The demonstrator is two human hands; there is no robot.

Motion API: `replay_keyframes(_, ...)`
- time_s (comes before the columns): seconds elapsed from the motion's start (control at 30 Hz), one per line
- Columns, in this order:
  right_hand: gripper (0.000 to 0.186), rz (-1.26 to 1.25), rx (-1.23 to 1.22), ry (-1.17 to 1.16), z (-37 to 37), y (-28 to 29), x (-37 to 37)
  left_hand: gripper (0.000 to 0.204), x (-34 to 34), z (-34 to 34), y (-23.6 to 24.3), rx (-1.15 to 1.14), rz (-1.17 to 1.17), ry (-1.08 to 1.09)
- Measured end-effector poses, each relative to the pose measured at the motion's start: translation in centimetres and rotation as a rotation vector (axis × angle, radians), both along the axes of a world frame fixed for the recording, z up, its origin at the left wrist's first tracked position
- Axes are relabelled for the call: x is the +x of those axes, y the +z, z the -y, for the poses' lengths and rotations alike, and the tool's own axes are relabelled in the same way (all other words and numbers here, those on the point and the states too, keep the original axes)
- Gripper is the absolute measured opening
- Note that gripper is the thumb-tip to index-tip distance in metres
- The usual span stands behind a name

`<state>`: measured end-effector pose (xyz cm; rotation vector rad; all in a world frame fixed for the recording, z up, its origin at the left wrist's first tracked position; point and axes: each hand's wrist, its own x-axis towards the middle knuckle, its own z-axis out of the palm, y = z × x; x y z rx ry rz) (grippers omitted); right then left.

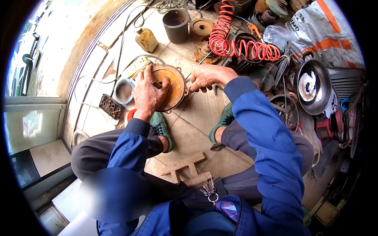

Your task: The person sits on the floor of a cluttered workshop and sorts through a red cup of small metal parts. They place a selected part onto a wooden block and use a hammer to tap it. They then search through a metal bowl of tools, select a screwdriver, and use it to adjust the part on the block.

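Observation:
A rusty round metal plate [174,84] with bolt lugs on its rim sits between my hands. My left hand [145,92] is closed on its left part, with a short dark cylindrical piece [156,84] between thumb and fingers. My right hand [206,78] is curled beside the plate's right rim around what seems a thin metal tool, mostly hidden. A blue-rimmed can [123,91] and a dark tray of small hardware [110,106] lie left of the plate.
A dirty jug [146,40], grey bucket [176,26] and red coiled hose [236,47] lie beyond. Rusty parts [204,51], a frying pan [314,84] and sacks [323,27] crowd the right. A wooden frame [179,167] lies between my legs; a glass door [31,129] borders the left.

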<state>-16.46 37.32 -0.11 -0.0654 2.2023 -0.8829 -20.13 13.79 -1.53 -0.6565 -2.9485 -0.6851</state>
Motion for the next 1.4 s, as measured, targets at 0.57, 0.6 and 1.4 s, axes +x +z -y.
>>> replay_keyframes(0.57,0.032,-0.110,-0.887,-1.832,22.0,-7.8,10.5,0.071,-0.1,0.4,-0.7,-0.015,-0.029,0.019)
replay_keyframes(0.6,0.032,-0.094,-0.838,-1.771,20.7,-7.2,11.3,0.071,0.0,0.4,-0.7,-0.015,-0.022,0.012)
replay_keyframes(1.4,0.033,-0.121,0.149,0.073,0.7,0.1,-1.1,0.070,0.1,0.1,-0.2,0.036,-0.011,0.007)
